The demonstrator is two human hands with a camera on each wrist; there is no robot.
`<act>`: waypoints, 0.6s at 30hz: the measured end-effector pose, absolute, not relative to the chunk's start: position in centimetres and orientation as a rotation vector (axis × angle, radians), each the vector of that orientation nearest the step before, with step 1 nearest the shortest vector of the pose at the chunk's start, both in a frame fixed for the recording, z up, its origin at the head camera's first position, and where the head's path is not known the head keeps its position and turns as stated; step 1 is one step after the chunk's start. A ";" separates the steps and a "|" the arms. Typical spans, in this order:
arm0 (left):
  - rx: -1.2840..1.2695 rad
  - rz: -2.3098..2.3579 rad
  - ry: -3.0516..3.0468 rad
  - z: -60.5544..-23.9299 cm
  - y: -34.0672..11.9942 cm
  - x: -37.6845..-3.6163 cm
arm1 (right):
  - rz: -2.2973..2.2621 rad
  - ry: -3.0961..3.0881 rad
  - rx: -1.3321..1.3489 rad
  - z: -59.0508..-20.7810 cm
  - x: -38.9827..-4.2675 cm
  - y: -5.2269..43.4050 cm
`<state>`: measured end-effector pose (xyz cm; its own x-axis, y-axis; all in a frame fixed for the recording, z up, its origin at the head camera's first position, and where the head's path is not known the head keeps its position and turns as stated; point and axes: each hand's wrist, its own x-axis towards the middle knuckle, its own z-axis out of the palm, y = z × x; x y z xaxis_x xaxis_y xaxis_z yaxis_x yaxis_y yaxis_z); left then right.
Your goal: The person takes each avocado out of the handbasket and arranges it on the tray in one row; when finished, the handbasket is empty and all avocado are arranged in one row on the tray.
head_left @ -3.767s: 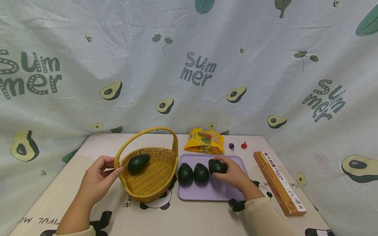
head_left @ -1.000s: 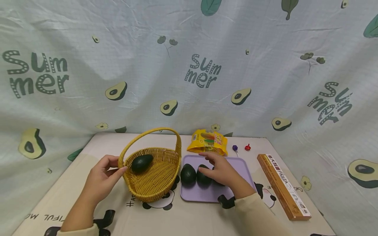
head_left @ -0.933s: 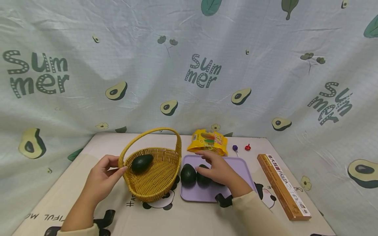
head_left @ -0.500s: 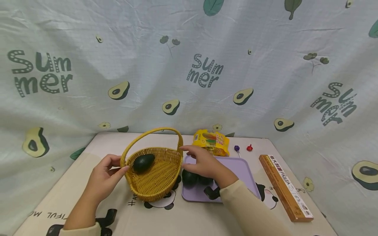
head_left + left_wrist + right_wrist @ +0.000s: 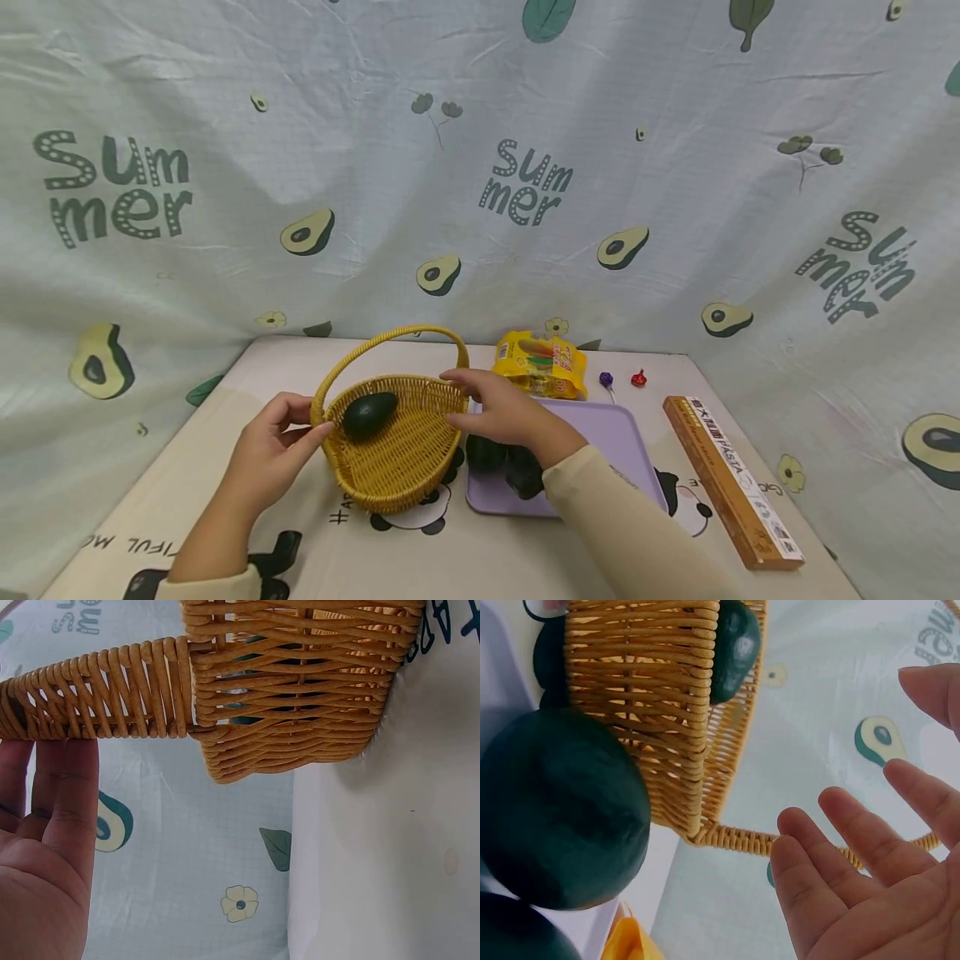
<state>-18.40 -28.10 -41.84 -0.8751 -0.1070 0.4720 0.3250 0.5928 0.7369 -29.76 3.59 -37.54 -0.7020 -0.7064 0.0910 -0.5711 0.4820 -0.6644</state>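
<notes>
A yellow wicker basket [image 5: 405, 462] with an arched handle stands on the table, and a dark green avocado [image 5: 370, 415] lies inside it at the left. My left hand [image 5: 266, 454] holds the left foot of the handle between thumb and fingers; its fingers [image 5: 71, 795] lie against the handle in the left wrist view. With fingers spread and nothing in them, my right hand [image 5: 506, 408] is at the right foot of the handle; whether it touches is unclear. Below it, avocados [image 5: 483, 454] sit on a purple tray [image 5: 600, 425], partly hidden by the hand and sleeve.
Behind the tray lies a yellow snack packet [image 5: 540, 362]. A purple lollipop [image 5: 606, 380] and a red wrapped sweet [image 5: 638, 378] are to its right. A long pasta box [image 5: 731, 483] lies along the right side. A printed curtain [image 5: 480, 167] hangs behind the table.
My right hand, which held an avocado on the tray in the oldest frame, has let it go and moved left to the basket. My left hand keeps its place on the handle.
</notes>
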 end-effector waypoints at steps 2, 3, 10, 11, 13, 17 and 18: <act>-0.171 -1.220 -2.348 -41.8 -28.1 -18.4 | -1.018 2.530 -1.098 -37.5 -29.9 3.2; -0.172 -1.221 -2.348 -41.9 -28.2 -18.4 | -1.024 2.525 -1.094 -37.5 -30.0 3.0; -0.180 -1.224 -2.350 -41.8 -28.2 -18.5 | -1.054 2.493 -1.062 -37.8 -30.3 1.8; -0.179 -1.224 -2.350 -41.8 -28.2 -18.5 | -1.055 2.495 -1.062 -37.9 -30.4 1.6; -0.182 -1.227 -2.350 -41.8 -28.2 -18.5 | -1.054 2.498 -1.055 -38.1 -30.5 1.2; -0.187 -1.245 -2.345 -41.8 -28.2 -18.4 | -1.068 2.484 -1.058 -38.4 -30.8 0.4; -0.191 -1.249 -2.342 -41.8 -28.2 -18.3 | -1.080 2.471 -1.060 -38.5 -30.9 0.2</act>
<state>-18.33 -28.19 -41.78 -0.8770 -0.0979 0.4704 0.3361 0.5747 0.7462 -30.92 0.24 -38.52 -0.7067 -0.7047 0.0626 -0.5247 0.4628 -0.7145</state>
